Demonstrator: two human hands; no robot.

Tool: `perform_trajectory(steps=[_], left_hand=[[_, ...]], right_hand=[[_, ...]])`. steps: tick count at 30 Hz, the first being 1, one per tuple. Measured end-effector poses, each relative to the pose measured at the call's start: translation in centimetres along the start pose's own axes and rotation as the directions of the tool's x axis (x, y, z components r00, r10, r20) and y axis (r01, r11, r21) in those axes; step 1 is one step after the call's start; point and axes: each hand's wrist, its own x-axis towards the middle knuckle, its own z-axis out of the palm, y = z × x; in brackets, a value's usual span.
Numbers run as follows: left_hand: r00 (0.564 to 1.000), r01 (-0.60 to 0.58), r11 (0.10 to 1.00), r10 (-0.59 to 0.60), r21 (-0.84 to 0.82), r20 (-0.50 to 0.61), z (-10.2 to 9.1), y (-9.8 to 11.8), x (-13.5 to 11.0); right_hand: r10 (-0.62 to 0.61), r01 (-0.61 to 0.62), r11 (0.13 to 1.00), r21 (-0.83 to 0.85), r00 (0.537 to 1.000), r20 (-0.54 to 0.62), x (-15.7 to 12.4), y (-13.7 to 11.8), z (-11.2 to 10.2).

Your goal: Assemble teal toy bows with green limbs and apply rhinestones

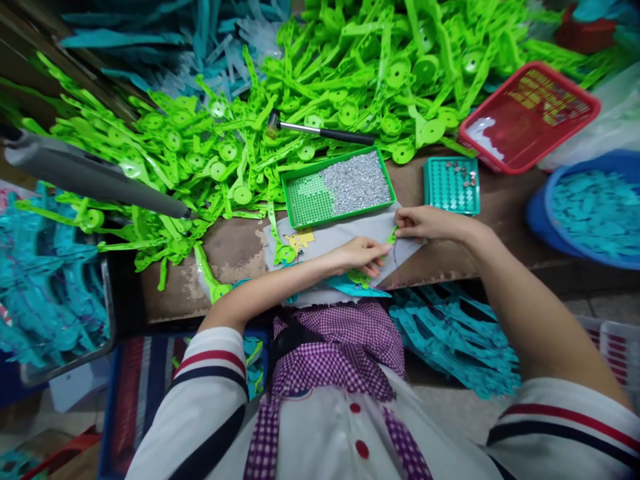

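Over the near edge of the bench, my left hand (367, 255) is closed, its fingers bent down at a bright green plastic part (359, 277). Below it lies a turquoise plastic part (357, 288) pointing right. My right hand (413, 221) pinches a small bright green piece (392, 235) just right of the left fingertips. A thin dark purple wire (397, 259) hangs beneath that piece. Under both hands spreads a grey cloth (345, 230) with a yellow cartoon print. Another green part with a round end (285, 253) rests on the cloth's left side.
A green tray (300, 220) of small silvery pieces stands ahead, a hammer (325, 132) behind it. Right are a turquoise basket (435, 190), a red basket (520, 157) and a blue tub (543, 217). Green parts (230, 153) heap behind; a grey tool (100, 170) juts from the left.
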Motion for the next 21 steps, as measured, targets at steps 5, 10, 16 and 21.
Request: perform_trajectory(steps=[5,10,16,21], left_hand=[[0.996,0.049,0.978,-0.032,-0.204,0.086,3.2,-0.5,0.2],[0.991,0.133,0.886,-0.118,-0.445,0.060,3.2,-0.5,-1.1],[0.998,0.060,0.992,-0.059,-0.107,0.016,1.6,-0.8,-1.9],[0.985,-0.147,0.949,0.166,0.277,-0.044,-0.5,-1.1,-0.9]], right_hand=[[0.067,-0.067,0.998,0.001,0.998,0.000,-0.3,-0.7,0.0],[0.027,-0.026,0.999,-0.019,0.998,0.052,-0.3,-0.7,-0.1],[0.015,-0.013,0.999,-0.031,0.996,0.090,-0.4,-0.8,-0.4],[0.040,-0.039,0.999,-0.012,0.996,0.079,-0.7,-1.1,-0.3]])
